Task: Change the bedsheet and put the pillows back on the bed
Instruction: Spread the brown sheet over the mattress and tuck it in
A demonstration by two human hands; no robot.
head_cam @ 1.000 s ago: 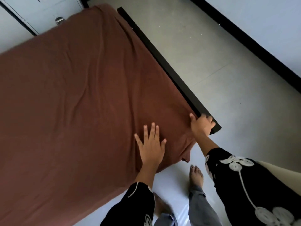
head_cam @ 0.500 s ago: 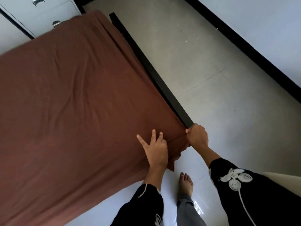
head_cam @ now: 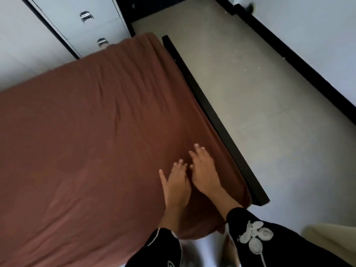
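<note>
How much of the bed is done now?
Done: the brown sheet covers the bed and wraps over the near corner. In hand: the left hand and right hand lie flat on it by that corner, apparently smoothing. Left: creases toward the far end, and no pillows show on the bed.

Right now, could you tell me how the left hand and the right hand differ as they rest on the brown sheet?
The right hand reaches farther up the brown sheet than the left hand. The right hand lies nearer the black bed frame; the left hand sits further in. Both lie flat on it, fingers straight, side by side.
</note>
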